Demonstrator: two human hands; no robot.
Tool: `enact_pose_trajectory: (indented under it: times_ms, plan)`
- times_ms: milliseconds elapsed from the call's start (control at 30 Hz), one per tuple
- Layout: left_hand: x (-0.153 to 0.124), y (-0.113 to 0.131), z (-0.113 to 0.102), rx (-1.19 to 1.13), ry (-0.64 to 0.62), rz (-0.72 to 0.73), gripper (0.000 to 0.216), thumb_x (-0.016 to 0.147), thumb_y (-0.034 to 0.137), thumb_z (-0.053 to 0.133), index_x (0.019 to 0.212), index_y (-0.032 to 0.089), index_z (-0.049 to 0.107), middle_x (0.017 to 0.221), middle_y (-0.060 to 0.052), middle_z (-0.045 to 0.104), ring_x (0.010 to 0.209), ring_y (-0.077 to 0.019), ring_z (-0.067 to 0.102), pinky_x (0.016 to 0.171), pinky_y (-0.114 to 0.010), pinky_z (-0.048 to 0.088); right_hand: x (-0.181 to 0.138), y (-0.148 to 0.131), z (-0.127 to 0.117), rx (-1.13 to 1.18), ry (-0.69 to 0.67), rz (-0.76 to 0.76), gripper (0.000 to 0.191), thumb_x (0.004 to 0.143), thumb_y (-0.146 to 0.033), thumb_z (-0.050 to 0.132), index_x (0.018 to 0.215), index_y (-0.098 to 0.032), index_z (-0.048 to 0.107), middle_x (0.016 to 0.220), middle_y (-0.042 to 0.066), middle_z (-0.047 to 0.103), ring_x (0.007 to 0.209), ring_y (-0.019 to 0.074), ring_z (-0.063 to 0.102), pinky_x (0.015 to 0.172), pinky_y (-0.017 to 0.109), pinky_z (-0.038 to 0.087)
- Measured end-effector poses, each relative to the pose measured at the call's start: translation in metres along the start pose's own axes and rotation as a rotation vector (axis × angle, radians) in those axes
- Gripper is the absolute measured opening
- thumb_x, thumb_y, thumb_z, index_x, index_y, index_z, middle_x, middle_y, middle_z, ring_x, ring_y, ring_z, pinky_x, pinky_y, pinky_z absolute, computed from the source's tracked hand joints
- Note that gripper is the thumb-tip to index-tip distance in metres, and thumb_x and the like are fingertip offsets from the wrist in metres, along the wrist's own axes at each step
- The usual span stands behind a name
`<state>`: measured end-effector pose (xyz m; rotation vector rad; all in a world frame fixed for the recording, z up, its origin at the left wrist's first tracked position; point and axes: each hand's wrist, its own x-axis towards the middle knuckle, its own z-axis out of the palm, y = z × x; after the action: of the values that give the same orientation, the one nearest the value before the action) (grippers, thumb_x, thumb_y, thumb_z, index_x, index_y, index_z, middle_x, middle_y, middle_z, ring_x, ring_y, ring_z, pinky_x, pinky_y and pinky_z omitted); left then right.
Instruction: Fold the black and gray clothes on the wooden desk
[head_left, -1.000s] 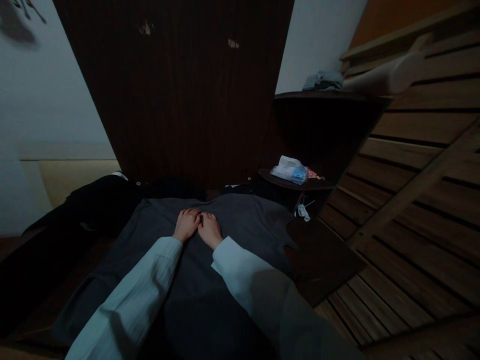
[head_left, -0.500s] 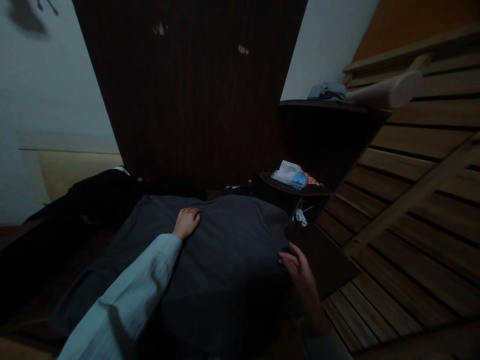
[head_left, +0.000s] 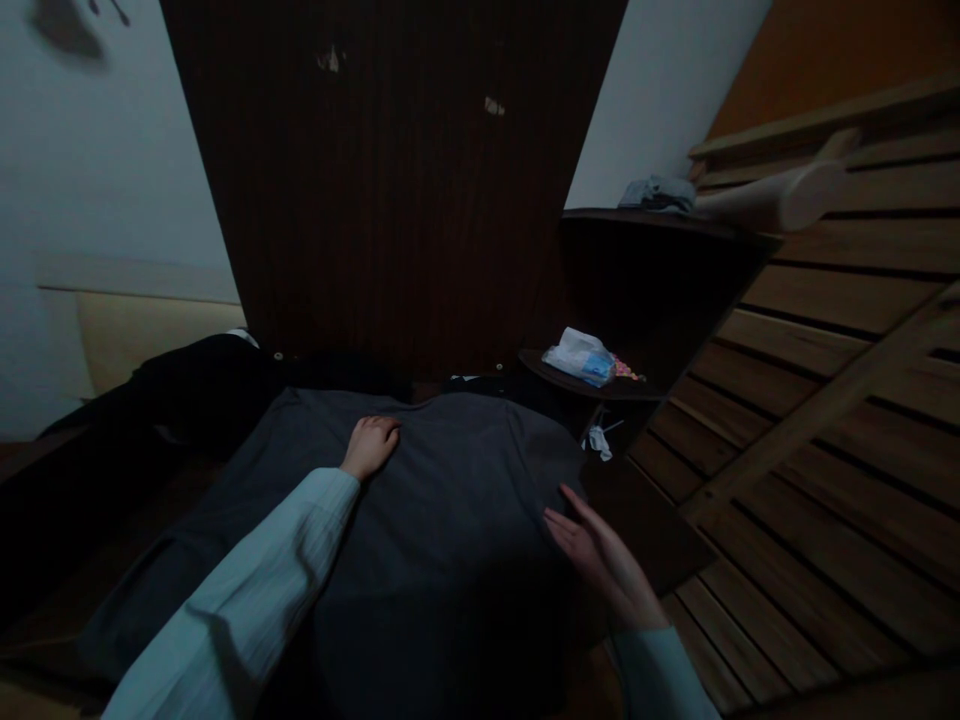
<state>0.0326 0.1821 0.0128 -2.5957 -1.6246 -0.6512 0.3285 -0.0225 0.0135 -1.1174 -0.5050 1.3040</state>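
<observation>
A dark grey garment [head_left: 442,520] lies spread flat in front of me. My left hand [head_left: 370,445] rests on its upper middle near the collar, fingers curled down onto the cloth. My right hand [head_left: 600,555] lies at the garment's right edge with fingers stretched out and palm turned partly up, holding nothing. Both arms wear pale sleeves.
A dark wooden headboard [head_left: 390,190] rises behind the garment. A black garment [head_left: 187,385] lies at the left. A small dark shelf [head_left: 592,385] at the right carries a tissue pack [head_left: 579,355]. Wooden slats [head_left: 810,400] run along the right side.
My right hand left my left hand at the collar, slid out to the garment's right edge and opened flat. My left hand stayed in place.
</observation>
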Motion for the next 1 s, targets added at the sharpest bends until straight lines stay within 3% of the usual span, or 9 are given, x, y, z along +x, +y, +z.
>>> enact_pose_trajectory:
  times_ms: [300,467,600,667,733,800,900,933,1000]
  plan:
    - [0.000,-0.002,0.004,-0.022,0.010,0.012,0.035,0.080,0.024,0.034,0.099,0.017,0.062,0.106,-0.007,0.063,0.101,-0.0202,0.054,0.090,-0.033,0.033,-0.017,0.017,0.012,0.067,-0.087,-0.006,0.063,0.069,-0.047,0.057,0.125,-0.026,0.039,0.103,0.006,0.063,0.092,0.0206,0.060,0.083,0.038,0.047]
    - [-0.001,-0.001,0.003,-0.041,0.018,0.012,0.034,0.080,0.024,0.034,0.098,0.018,0.062,0.105,-0.006,0.064,0.100,-0.0201,0.054,0.090,-0.034,0.033,-0.003,0.010,0.005,-0.073,0.235,-0.242,0.070,0.066,-0.044,0.062,0.128,-0.033,0.033,0.121,0.000,0.052,0.096,0.0167,0.058,0.086,0.033,0.046]
    - [-0.002,0.000,0.003,-0.053,0.026,0.011,0.034,0.080,0.024,0.034,0.097,0.018,0.063,0.104,-0.007,0.064,0.099,-0.0202,0.054,0.089,-0.034,0.033,0.012,-0.004,-0.002,-0.329,0.429,-0.331,0.072,0.068,-0.050,0.056,0.130,-0.022,0.032,0.130,0.005,0.042,0.117,0.0223,0.042,0.097,0.037,0.035]
    - [-0.001,0.000,0.002,-0.053,0.027,0.009,0.034,0.080,0.024,0.034,0.097,0.018,0.063,0.104,-0.007,0.064,0.099,-0.0203,0.055,0.089,-0.033,0.034,0.012,-0.007,0.006,-0.572,0.473,-0.501,0.073,0.071,-0.051,0.052,0.132,-0.019,0.029,0.135,0.008,0.035,0.122,0.0250,0.034,0.102,0.040,0.027]
    - [-0.001,0.000,0.002,-0.054,0.023,0.011,0.034,0.080,0.024,0.034,0.097,0.017,0.062,0.104,-0.007,0.064,0.099,-0.0205,0.055,0.088,-0.033,0.034,0.006,-0.007,0.021,-0.890,0.338,-0.770,0.067,0.073,-0.048,0.052,0.132,-0.021,0.031,0.139,0.007,0.029,0.126,0.0256,0.026,0.105,0.042,0.020]
    - [-0.002,0.001,0.001,-0.059,0.020,0.013,0.034,0.080,0.024,0.034,0.097,0.017,0.062,0.104,-0.008,0.064,0.099,-0.0207,0.055,0.088,-0.034,0.034,-0.004,-0.002,0.037,-1.211,-0.027,-0.942,0.058,0.076,-0.041,0.053,0.129,-0.025,0.036,0.138,0.005,0.030,0.128,0.0249,0.023,0.105,0.046,0.017]
    - [-0.002,0.002,-0.001,-0.075,0.025,0.016,0.033,0.080,0.023,0.035,0.097,0.017,0.062,0.103,-0.008,0.064,0.099,-0.0214,0.055,0.089,-0.035,0.034,-0.017,0.006,0.050,-1.493,-0.650,-0.856,0.043,0.078,-0.035,0.053,0.121,-0.031,0.047,0.133,0.004,0.040,0.126,0.0243,0.028,0.103,0.051,0.019]
    - [-0.002,0.002,-0.001,-0.084,0.030,0.017,0.033,0.079,0.023,0.035,0.096,0.017,0.063,0.102,-0.008,0.064,0.098,-0.0214,0.055,0.089,-0.035,0.034,-0.020,0.007,0.051,-1.519,-0.760,-0.803,0.039,0.079,-0.034,0.052,0.117,-0.031,0.050,0.132,0.004,0.042,0.126,0.0243,0.029,0.102,0.053,0.020]
    - [-0.002,0.002,-0.002,-0.111,0.052,0.021,0.031,0.078,0.021,0.037,0.094,0.018,0.063,0.101,-0.007,0.065,0.098,-0.0212,0.055,0.088,-0.035,0.035,-0.024,0.008,0.047,-1.494,-0.826,-0.746,0.030,0.080,-0.033,0.051,0.109,-0.031,0.056,0.129,0.004,0.046,0.124,0.0235,0.033,0.101,0.052,0.023]
